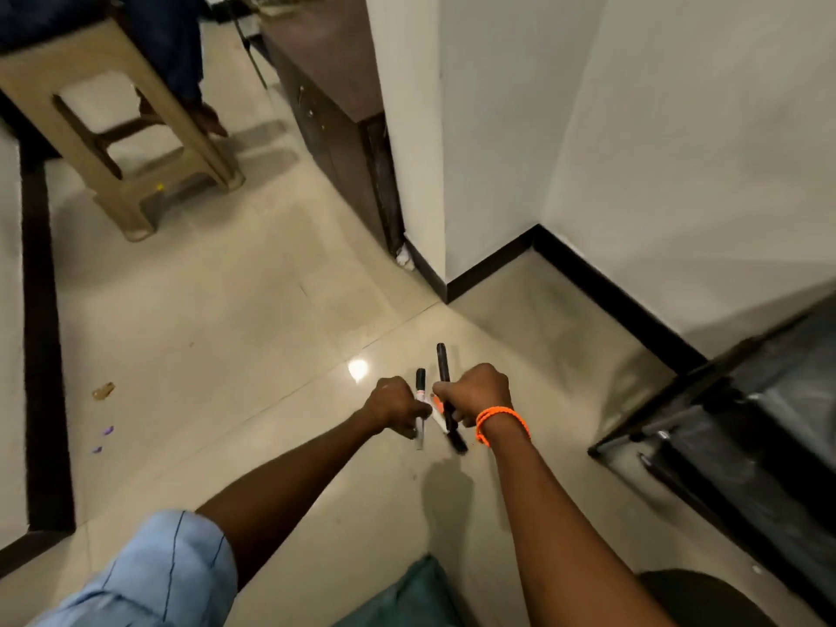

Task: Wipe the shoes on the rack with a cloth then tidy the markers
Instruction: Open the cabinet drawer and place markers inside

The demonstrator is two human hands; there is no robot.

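- Markers low centre of frame, above the floor (271, 355)
- left hand (391, 405) grips white marker (420, 402)
- right hand (475, 391) grips black marker (444, 368)

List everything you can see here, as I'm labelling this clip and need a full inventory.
markers: at least three, black and white-bodied, held in the two hands above the floor
stool: one, beige plastic, upper left
cabinet: one, dark brown wood, against the white wall
rack: one, black frame, right edge
floor: beige glossy tiles, dark border strip
bracelet: orange, on right wrist
left hand: grips a marker
right hand: grips markers
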